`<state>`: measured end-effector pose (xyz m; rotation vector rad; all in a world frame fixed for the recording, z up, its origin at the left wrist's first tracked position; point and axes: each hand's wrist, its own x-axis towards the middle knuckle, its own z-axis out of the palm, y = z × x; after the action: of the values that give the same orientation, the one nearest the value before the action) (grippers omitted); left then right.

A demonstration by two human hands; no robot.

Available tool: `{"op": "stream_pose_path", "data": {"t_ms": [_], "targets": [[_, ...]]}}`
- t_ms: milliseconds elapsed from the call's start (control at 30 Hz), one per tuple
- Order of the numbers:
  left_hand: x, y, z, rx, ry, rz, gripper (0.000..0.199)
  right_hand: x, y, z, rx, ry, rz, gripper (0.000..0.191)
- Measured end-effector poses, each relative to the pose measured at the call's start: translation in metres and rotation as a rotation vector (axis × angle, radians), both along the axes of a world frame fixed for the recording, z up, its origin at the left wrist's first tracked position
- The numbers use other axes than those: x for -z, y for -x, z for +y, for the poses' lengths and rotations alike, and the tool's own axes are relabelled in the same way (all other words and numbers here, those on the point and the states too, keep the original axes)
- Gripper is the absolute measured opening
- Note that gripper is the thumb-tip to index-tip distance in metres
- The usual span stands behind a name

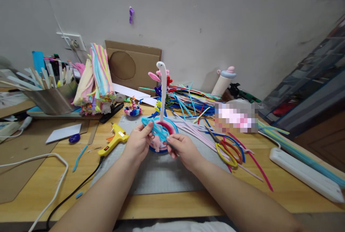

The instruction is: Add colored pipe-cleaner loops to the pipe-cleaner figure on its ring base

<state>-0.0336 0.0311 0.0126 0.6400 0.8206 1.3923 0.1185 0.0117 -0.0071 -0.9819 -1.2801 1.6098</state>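
Note:
Between my two hands is a light-blue pipe cleaner piece, bent into loops. My left hand pinches its left end between thumb and fingers. At its lower right end, my right hand is closed on it with thumb and fingertips. Just behind stands a pipe cleaner craft with a round pink, white and blue base and a tall white stem curled over at the top. Small coloured petal shapes surround the stem. My hands partly hide the base.
A yellow glue gun lies left of my hands, its black cord running to the front edge. Scissors and loose pipe cleaners lie to the right. A power strip, metal holder and bottle stand farther out.

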Motion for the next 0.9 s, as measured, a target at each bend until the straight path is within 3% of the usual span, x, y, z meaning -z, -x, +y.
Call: {"op": "stream_pose_path", "data": {"t_ms": [100,267,400,467,533,633,733,800,900], "targets": [[-0.002,0.001,-0.001,0.057,0.004,-0.028,0.029,-0.001,0.001,-0.001,-0.018,0.044,0.051,0.029],[-0.002,0.003,0.000,0.082,-0.033,0.080,0.026,-0.001,-0.001,0.000,0.124,-0.148,-0.066,0.029],[-0.005,0.005,-0.001,0.134,-0.067,0.066,0.026,-0.004,-0.003,0.001,0.046,-0.089,-0.032,0.029],[-0.010,0.007,-0.001,0.130,-0.074,0.064,0.028,-0.007,-0.005,0.003,0.113,-0.101,0.009,0.029],[-0.016,0.011,0.000,0.037,-0.087,0.064,0.035,-0.008,-0.009,0.007,0.279,-0.149,0.067,0.028],[-0.020,0.019,0.004,-0.203,-0.117,0.035,0.033,-0.008,-0.015,0.014,0.501,-0.183,0.156,0.027],[-0.019,0.023,0.006,-0.310,-0.111,0.013,0.025,-0.005,-0.017,0.016,0.564,-0.200,0.183,0.026],[-0.018,0.022,0.005,-0.272,-0.082,0.044,0.025,-0.004,-0.014,0.013,0.522,-0.213,0.163,0.026],[-0.014,0.016,0.002,-0.113,-0.021,0.142,0.029,-0.003,-0.007,0.006,0.422,-0.225,0.100,0.026]]}}
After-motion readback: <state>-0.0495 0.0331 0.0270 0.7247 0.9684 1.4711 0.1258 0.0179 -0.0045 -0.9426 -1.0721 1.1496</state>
